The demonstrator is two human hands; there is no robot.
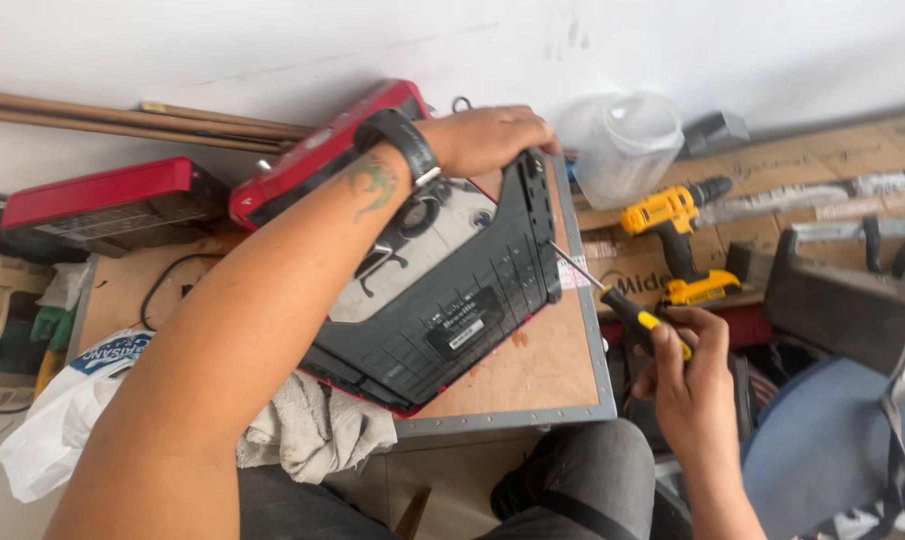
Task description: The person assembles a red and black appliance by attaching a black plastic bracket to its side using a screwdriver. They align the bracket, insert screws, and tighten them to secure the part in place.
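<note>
From the head view, the left hand (488, 135) is clamped over the top edge of the laptop (443, 290), tilted underside-up on the surface (533, 375). It looks stiff, fairly light, with slick plastic; the edges grip best. The right hand (685, 375) is closed round a screwdriver (621, 305), whose long axis points up-left into the laptop's right edge.

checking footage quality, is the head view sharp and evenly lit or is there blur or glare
Head view: soft, even daylight, only faint shadows; mild glare on the white wall; the laptop, screwdriver and both hands, left hand and right hand, look fairly sharp; wide-angle stretch toward the edges.
</note>
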